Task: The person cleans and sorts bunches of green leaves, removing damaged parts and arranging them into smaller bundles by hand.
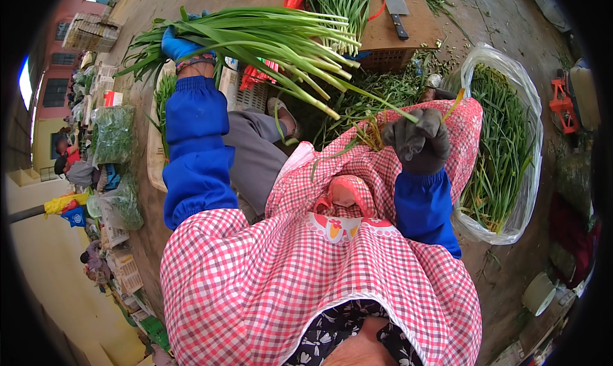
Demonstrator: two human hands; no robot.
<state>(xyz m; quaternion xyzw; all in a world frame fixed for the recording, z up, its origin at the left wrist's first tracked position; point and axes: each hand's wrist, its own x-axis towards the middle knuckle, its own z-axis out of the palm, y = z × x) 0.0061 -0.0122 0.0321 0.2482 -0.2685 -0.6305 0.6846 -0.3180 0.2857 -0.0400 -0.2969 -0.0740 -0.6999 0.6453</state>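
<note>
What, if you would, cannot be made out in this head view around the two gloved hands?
- Left hand: its fingers are hidden behind the bunch of green garlic chives.
- Right hand: the fist hides how many stalks it pinches.
- Cleaver: blade tip cut off by the top edge.

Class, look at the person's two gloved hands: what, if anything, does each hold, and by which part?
The left hand holds a bunch of green stalks near its leafy end. The right hand pinches one thin stalk at its tip.
</note>
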